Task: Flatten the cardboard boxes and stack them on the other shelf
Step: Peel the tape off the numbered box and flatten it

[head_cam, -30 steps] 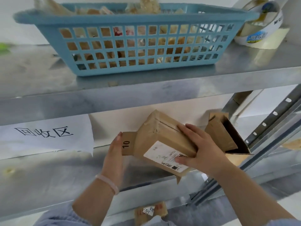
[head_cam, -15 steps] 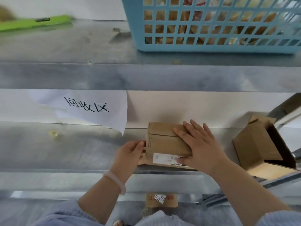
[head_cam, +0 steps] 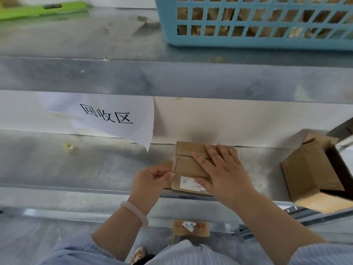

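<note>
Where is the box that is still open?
The open cardboard box sits tipped on its side at the right end of the middle shelf, right of the flattened box under the right hand.

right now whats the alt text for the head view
Two hands press a flattened cardboard box onto a metal shelf: right hand flat on top, left hand pinching its left edge. An open cardboard box sits to the right; a blue basket is above.

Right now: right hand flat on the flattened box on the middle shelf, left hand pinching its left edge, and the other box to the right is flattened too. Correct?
Not quite. The head view shows the other box still unflattened, lying open on its side. The rest holds: right hand flat on the flattened box, left hand at its left edge.
</note>
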{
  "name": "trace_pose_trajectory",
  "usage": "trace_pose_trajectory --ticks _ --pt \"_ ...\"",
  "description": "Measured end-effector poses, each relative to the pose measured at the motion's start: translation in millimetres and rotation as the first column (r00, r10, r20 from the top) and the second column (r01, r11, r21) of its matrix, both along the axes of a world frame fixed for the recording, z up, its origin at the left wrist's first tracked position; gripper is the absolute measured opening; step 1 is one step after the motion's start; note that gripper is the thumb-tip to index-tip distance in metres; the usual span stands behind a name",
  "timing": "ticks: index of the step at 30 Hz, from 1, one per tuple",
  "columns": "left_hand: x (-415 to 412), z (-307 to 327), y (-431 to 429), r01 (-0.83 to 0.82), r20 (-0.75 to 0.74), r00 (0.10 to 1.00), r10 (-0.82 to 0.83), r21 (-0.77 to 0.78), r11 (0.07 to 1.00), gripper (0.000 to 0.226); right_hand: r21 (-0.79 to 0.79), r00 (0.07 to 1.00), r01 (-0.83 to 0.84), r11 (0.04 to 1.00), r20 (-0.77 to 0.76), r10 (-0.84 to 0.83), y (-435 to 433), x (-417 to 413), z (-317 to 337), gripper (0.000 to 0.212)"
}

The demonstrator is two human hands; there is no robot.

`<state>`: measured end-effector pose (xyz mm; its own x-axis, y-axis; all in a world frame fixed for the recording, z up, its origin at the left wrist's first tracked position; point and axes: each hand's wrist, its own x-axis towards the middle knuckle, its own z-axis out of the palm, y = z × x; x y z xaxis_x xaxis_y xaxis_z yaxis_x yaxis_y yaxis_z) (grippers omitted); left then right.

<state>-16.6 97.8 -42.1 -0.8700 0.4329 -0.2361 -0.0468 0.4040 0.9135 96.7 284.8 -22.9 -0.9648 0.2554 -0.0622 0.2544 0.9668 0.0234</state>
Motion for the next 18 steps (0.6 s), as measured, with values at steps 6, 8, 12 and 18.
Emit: trace_pose_trajectory --ticks 6,8,12,18 --pt "-4.9 -1.6 -4.1 0.073 -0.071 0.994 -0.082 -0.129 0.989 0.017 0.053 0.999 -0.021 0.998 0.043 0.019 -2.2 1.7 -7.2 0.068" --pt "-6.1 0.8 -6.1 0.117 0.032 0.993 -0.115 -0.067 0.991 0.018 0.049 0.999 -0.022 0.999 0.048 0.020 -1.0 1.9 -7.5 0.068" --pt "-5.7 4.1 -6.8 0.127 0.114 0.984 -0.135 0.077 0.989 0.016 0.055 0.999 -0.021 0.998 0.051 0.018 -1.1 1.1 -7.6 0.069" --pt "-7.0 5.7 3.3 -0.086 -0.129 0.987 0.096 0.084 0.993 0.012 0.044 0.999 -0.020 0.999 0.039 0.018 -0.9 2.0 -8.6 0.068"
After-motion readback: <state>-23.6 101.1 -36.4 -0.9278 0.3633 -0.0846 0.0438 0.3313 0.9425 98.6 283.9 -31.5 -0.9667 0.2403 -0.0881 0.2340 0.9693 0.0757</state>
